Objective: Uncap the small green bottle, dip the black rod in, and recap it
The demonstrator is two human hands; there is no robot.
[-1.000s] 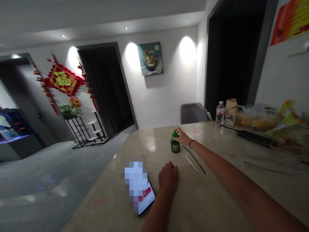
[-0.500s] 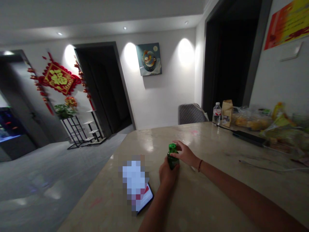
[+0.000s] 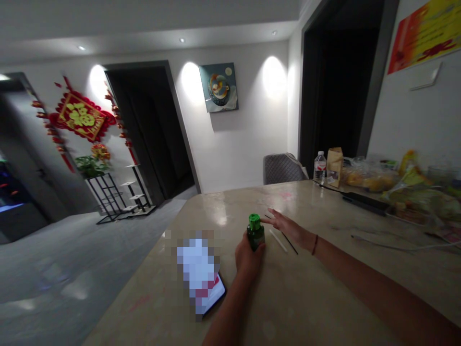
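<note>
Left grip clamped round green bottle, right grip spread flat, empty, just beside it

A: What sits at the far right corner of the tabletop?
B: A water bottle, upright, with a brown paper bag just beside it. Filled plastic bags follow along the right edge.
A: And near the left edge?
B: A phone, lying flat, screen lit. A grey chair stands beyond the far edge, and a painting hangs on the wall.

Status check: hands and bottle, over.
Left hand grips small dark-green bottle, green cap, upright on beige table. Right hand open, just beside. Thin white stick, black stick near it.
</note>
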